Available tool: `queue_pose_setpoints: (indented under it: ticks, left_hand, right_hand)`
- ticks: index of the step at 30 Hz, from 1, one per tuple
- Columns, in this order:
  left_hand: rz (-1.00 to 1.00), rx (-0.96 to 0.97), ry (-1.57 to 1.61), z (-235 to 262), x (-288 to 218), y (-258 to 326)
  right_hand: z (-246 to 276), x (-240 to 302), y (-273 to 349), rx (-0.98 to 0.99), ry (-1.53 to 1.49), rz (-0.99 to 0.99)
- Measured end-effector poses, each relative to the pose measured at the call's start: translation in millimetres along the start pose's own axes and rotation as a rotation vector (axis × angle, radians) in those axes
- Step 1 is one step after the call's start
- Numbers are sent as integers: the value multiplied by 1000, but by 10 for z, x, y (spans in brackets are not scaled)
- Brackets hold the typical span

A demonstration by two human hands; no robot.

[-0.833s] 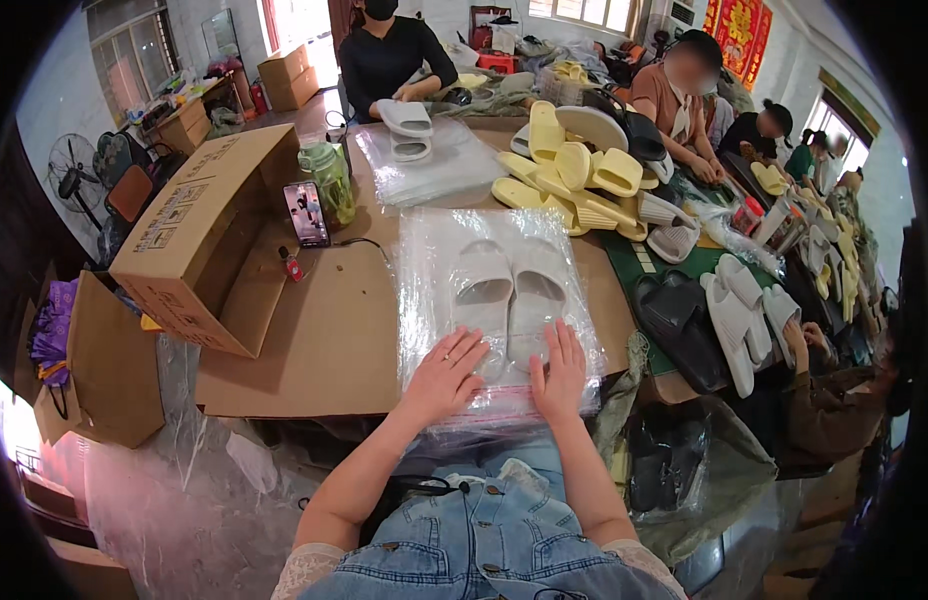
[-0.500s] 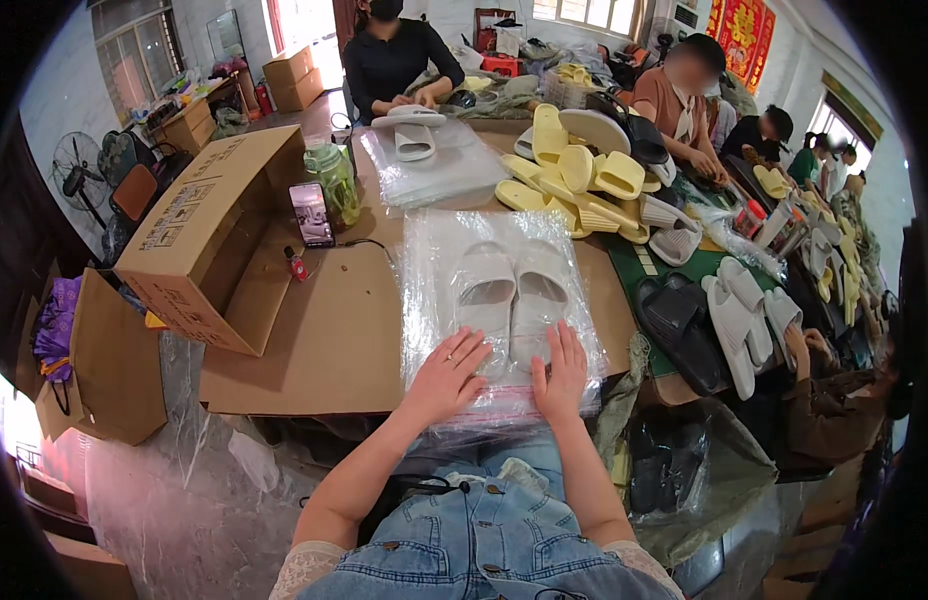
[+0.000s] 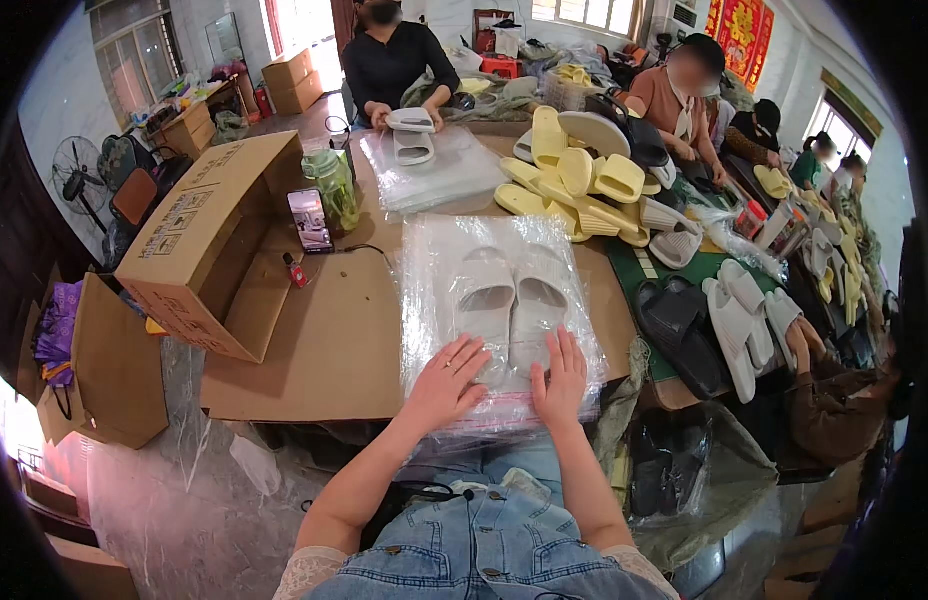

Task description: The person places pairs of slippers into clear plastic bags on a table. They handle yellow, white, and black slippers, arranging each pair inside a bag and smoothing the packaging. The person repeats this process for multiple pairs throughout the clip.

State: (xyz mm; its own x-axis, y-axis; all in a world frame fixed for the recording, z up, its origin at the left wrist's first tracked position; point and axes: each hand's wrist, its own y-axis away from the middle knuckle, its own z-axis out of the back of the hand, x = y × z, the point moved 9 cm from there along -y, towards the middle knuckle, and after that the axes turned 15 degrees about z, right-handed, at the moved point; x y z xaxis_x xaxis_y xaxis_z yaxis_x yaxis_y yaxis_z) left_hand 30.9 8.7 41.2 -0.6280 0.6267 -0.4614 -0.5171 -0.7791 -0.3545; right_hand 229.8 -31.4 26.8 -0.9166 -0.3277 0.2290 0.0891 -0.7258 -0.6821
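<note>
A pair of pale grey-white slide sandals (image 3: 486, 298) lies side by side in a clear plastic bag (image 3: 429, 260), on top of a stack of similar bags. My left hand (image 3: 449, 385) rests flat on the bag at the heel of the left sandal, fingers stretched out. Beside the heel of the right sandal, my right hand (image 3: 559, 382) lies on the plastic with its fingers extended. Pinkish strips (image 3: 499, 408) of the bags' near edge run between my wrists. Neither hand holds anything.
An open cardboard box (image 3: 209, 240), a phone (image 3: 310, 220) and a green bottle (image 3: 331, 185) stand at left. Yellow slides (image 3: 574, 175) are piled at far right, near black slides (image 3: 681, 330) and white slides (image 3: 734, 320). Across the table, a person (image 3: 402, 70) holds white slides (image 3: 414, 135).
My hands and the bagged sandals stay nearly still. Across the table, the person has lifted and turned one white slide, with both hands now on it.
</note>
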Motion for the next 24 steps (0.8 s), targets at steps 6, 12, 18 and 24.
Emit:
queue_pose_setpoints:
  ticks: [6,12,18,24]
  left_hand:
    - [4,-4,21,-11,21,10]
    - [-3,-10,20,-15,24,10]
    - [6,-5,20,-11,24,1]
    - [7,-6,29,-5,24,5]
  right_hand:
    - [16,11,-20,9,-4,-8]
    - [-2,1,-9,4,8,2]
    - [8,1,-18,-1,1,2]
    - [5,17,-17,13,5,-7]
